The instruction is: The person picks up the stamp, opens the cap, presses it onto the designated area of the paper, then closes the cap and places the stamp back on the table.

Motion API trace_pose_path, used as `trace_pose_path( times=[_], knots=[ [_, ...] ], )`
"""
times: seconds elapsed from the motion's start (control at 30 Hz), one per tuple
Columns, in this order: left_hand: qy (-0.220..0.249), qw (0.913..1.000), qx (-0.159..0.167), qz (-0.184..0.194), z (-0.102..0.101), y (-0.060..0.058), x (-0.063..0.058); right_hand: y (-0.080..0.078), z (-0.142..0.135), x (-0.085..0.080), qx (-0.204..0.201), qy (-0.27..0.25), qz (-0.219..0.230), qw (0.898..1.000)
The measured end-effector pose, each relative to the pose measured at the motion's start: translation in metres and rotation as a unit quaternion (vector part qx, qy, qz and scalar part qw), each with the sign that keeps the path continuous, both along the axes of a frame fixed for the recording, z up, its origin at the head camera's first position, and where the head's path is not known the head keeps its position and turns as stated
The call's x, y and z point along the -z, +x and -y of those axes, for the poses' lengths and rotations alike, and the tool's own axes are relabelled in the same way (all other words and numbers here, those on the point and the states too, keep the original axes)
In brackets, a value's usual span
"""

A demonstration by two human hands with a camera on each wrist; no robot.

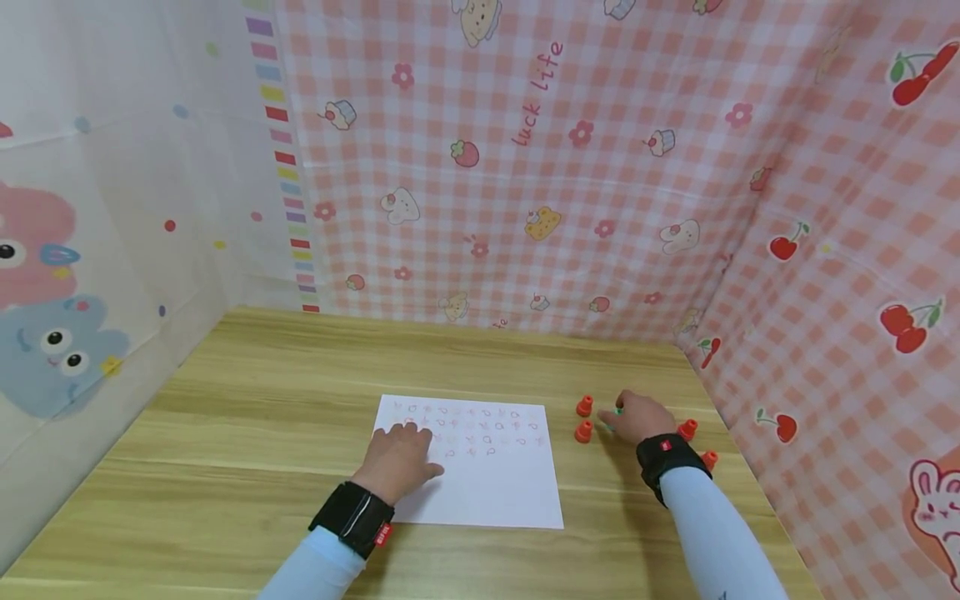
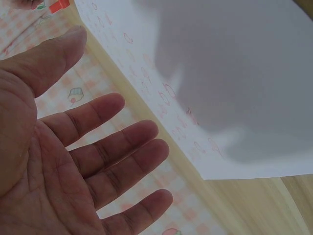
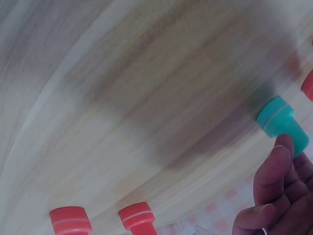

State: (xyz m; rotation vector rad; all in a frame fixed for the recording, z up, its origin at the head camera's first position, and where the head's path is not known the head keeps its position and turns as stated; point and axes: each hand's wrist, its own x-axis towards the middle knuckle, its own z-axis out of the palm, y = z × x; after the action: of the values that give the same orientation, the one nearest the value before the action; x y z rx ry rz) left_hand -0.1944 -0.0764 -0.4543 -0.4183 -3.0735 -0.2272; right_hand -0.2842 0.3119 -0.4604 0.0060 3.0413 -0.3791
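Note:
My right hand (image 1: 637, 417) pinches the handle of a small green stamp (image 3: 277, 117) at the right of the table. Whether the stamp touches the wood I cannot tell. My left hand (image 1: 397, 462) lies over the left part of a white sheet of paper (image 1: 495, 492), fingers spread and holding nothing. Rows of faint red printed marks cover the sheet's upper half. Two red stamps (image 1: 583, 431) stand between the paper and my right hand. Another red stamp (image 1: 687, 429) is just right of that hand, with one more (image 1: 709, 459) partly behind the wrist.
The wooden table (image 1: 225, 450) reaches back to a pink checked cloth (image 1: 480, 192) hung as a wall. A pale cloth (image 1: 172, 150) hangs at the left, and checked cloth borders the right edge too. Bare wood lies left of the paper.

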Motion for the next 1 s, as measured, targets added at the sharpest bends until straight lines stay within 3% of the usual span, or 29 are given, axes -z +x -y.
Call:
trace_pose_path(
  times=[0.6,1.0],
  knots=[
    [-0.010,0.9999,-0.001,-0.004,-0.002,0.000,0.001,0.002,0.001,0.011,-0.018,0.004,-0.031,0.999],
    [-0.011,0.9998,0.004,-0.013,-0.001,0.000,0.001,0.000,0.003,0.001,-0.019,-0.004,-0.054,0.998]
  ],
)
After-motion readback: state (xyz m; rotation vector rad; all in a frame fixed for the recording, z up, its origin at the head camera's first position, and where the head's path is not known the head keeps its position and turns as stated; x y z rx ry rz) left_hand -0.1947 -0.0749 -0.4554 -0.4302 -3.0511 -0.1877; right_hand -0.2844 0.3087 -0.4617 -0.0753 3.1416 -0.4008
